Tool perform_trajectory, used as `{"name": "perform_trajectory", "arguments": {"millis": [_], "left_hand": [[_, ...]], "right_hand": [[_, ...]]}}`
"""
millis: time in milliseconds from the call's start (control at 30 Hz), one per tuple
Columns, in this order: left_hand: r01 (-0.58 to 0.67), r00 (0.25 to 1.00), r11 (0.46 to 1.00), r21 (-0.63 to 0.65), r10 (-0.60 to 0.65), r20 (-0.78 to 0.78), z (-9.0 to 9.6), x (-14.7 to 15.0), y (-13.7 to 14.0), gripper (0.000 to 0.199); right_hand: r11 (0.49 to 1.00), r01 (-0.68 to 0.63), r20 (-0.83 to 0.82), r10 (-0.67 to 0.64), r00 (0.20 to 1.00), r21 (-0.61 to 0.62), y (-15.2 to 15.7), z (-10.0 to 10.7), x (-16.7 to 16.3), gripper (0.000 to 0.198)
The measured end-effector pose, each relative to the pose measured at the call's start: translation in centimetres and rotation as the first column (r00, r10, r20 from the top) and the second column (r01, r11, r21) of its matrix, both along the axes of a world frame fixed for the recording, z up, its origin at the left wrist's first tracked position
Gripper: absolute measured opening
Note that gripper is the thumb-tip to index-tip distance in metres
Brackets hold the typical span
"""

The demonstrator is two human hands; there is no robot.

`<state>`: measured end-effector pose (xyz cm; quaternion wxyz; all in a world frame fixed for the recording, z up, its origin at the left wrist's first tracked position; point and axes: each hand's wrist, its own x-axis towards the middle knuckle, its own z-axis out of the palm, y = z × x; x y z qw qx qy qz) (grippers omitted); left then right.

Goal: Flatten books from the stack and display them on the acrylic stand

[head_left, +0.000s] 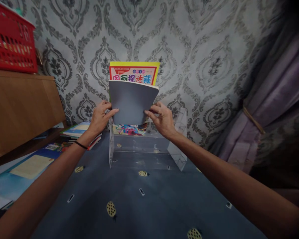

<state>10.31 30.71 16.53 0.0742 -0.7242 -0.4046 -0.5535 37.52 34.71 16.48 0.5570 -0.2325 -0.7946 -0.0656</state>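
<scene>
Between my two hands is a thin book with a plain grey-blue cover, upright and slightly bowed along its top edge. My left hand pinches its left side, the thumb lying on the cover. On the opposite side my right hand grips the edge in the same way. Behind it stands a yellow and red picture book with Chinese lettering, partly hidden. Below the grey cover, a strip of colourful artwork shows. A clear acrylic rack with tiers stands under and behind the books; whether the held book touches it I cannot tell.
Several books lie at the left, with a small stack nearer the wall. A red plastic basket sits on a wooden cabinet. Dark blue patterned cloth covers the surface. A tied purple curtain hangs at right.
</scene>
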Motion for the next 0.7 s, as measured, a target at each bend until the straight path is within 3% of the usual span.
{"name": "perform_trajectory", "arguments": {"millis": [400,700], "left_hand": [[-0.021,0.999,0.999,0.03,0.02,0.032,0.0,0.2,0.8,0.03],[-0.052,0.998,0.994,0.097,0.05,0.03,-0.7,0.4,1.2,0.027]], "right_hand": [[1.0,0.016,0.015,-0.016,1.0,-0.006,0.3,0.2,0.1,0.032],[0.999,0.027,0.022,-0.027,0.999,-0.019,0.7,-1.0,0.3,0.034]]}}
